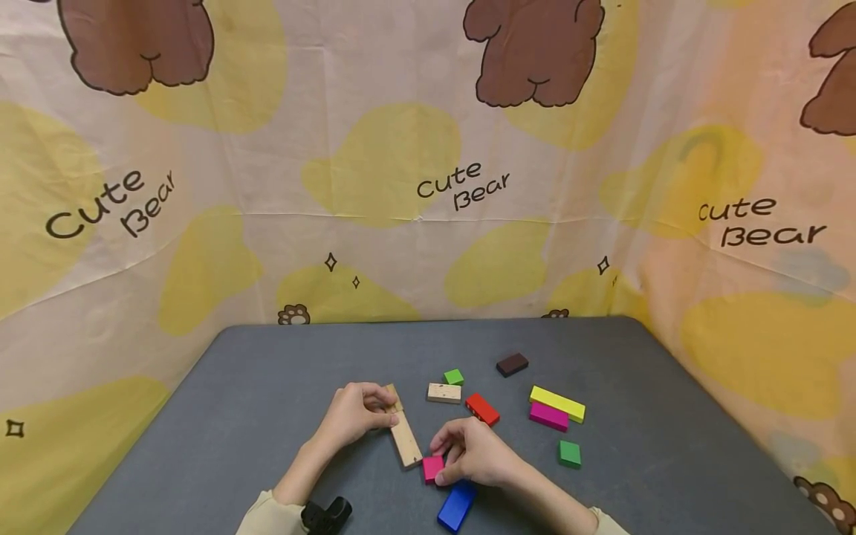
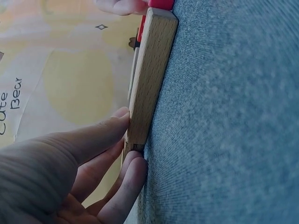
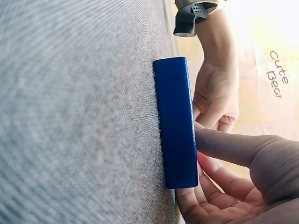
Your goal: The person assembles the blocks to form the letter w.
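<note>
My left hand (image 1: 357,411) pinches a long plain wooden block (image 1: 406,443) near its far end, thumb on one side and fingertips low on the other. A second wooden piece (image 1: 392,391) continues the line at that far end, partly hidden by the fingers. With thumb and fingers my right hand (image 1: 480,452) holds a small pink block (image 1: 432,469) at the near end of the long one. In the left wrist view the pink block (image 2: 161,3) meets the end of the long wooden block (image 2: 152,70). Just nearer lies a blue block (image 1: 457,507), large in the right wrist view.
Beyond the hands lie a light green block (image 1: 453,377), a short wooden block (image 1: 444,393), a red block (image 1: 482,409) and a dark brown block (image 1: 512,364). Farther right, a yellow block (image 1: 558,403) lies along a magenta block (image 1: 548,417), with a green block (image 1: 569,454) nearer.
</note>
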Tool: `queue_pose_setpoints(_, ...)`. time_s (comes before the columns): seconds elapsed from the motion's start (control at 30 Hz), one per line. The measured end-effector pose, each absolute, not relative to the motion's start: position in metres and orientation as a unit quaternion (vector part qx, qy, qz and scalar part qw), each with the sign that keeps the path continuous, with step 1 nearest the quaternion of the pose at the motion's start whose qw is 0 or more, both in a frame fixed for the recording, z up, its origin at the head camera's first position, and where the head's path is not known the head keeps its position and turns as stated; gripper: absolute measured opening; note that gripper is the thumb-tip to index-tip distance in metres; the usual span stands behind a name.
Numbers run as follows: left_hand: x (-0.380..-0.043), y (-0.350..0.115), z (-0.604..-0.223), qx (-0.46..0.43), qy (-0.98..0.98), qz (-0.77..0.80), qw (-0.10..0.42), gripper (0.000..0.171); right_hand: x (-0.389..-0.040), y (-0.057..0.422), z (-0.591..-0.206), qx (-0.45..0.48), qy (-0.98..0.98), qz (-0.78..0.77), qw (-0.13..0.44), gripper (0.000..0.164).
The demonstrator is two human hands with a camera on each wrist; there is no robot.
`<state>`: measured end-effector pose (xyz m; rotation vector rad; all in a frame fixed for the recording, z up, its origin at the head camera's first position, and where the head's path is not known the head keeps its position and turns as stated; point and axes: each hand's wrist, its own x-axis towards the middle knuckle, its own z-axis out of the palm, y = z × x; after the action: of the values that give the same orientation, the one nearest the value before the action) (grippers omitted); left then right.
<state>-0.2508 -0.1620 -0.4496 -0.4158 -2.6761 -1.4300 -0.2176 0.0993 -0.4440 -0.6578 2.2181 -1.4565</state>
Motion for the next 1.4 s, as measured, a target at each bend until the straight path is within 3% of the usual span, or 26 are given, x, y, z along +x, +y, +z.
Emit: queue_pose_setpoints(1.4, -0.2516, -0.1607, -0.4488, -0.130, -0.870, -0.475, 0.029, 0.024, -0.2183, 0.0998, -0.4437, -0.215, 0.797, -0.519, 0.222, 0.028)
